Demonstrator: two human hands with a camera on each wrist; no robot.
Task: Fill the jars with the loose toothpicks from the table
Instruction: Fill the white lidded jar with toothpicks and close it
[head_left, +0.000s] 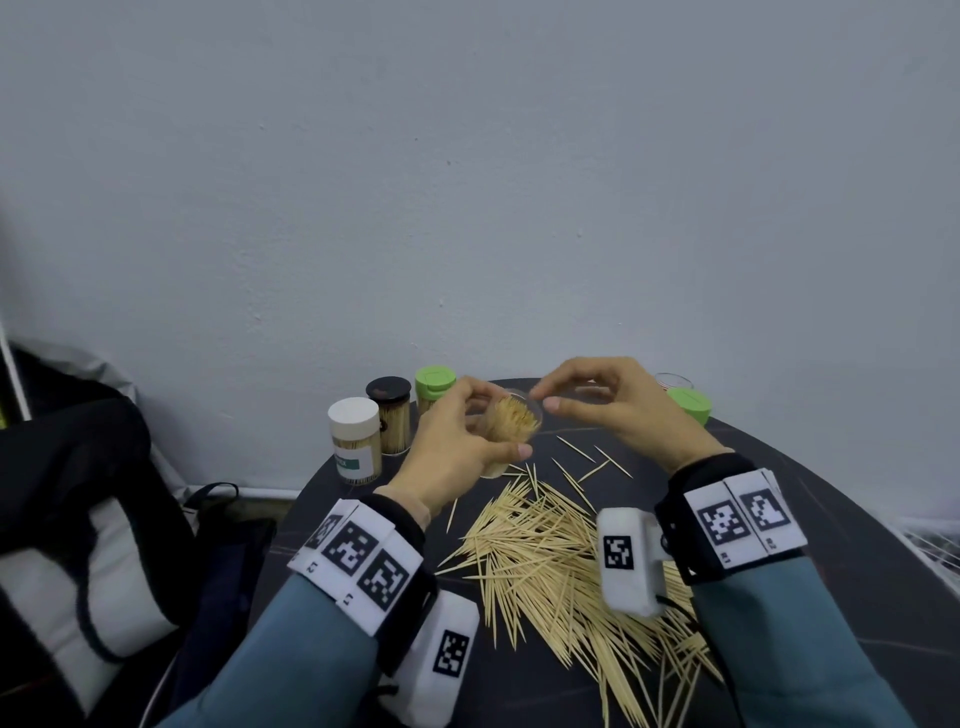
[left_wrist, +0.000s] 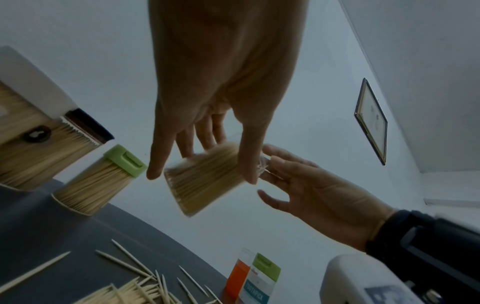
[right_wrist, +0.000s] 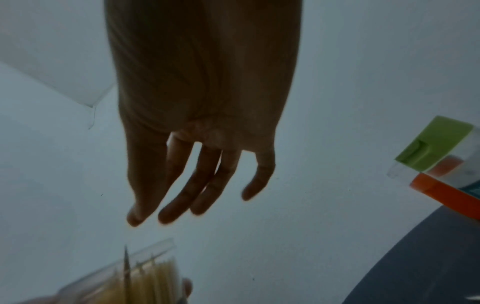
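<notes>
My left hand (head_left: 457, 436) grips a clear jar (head_left: 514, 418) packed with toothpicks and holds it tilted above the dark round table (head_left: 831, 519). From the left wrist, the jar (left_wrist: 205, 181) sits between the thumb and fingers of the left hand (left_wrist: 221, 102). My right hand (head_left: 582, 400) hovers at the jar's mouth with fingers loosely extended and nothing visibly held. In the right wrist view the right hand (right_wrist: 202, 164) hangs above the jar (right_wrist: 145, 277). A large pile of loose toothpicks (head_left: 550, 561) lies on the table below both wrists.
Three lidded jars full of toothpicks stand at the back left: white lid (head_left: 356, 436), black lid (head_left: 389, 415), green lid (head_left: 434, 387). A green-lidded jar (head_left: 688, 402) and a clear container (head_left: 672, 379) are at the back right. A dark bag (head_left: 78, 493) lies left of the table.
</notes>
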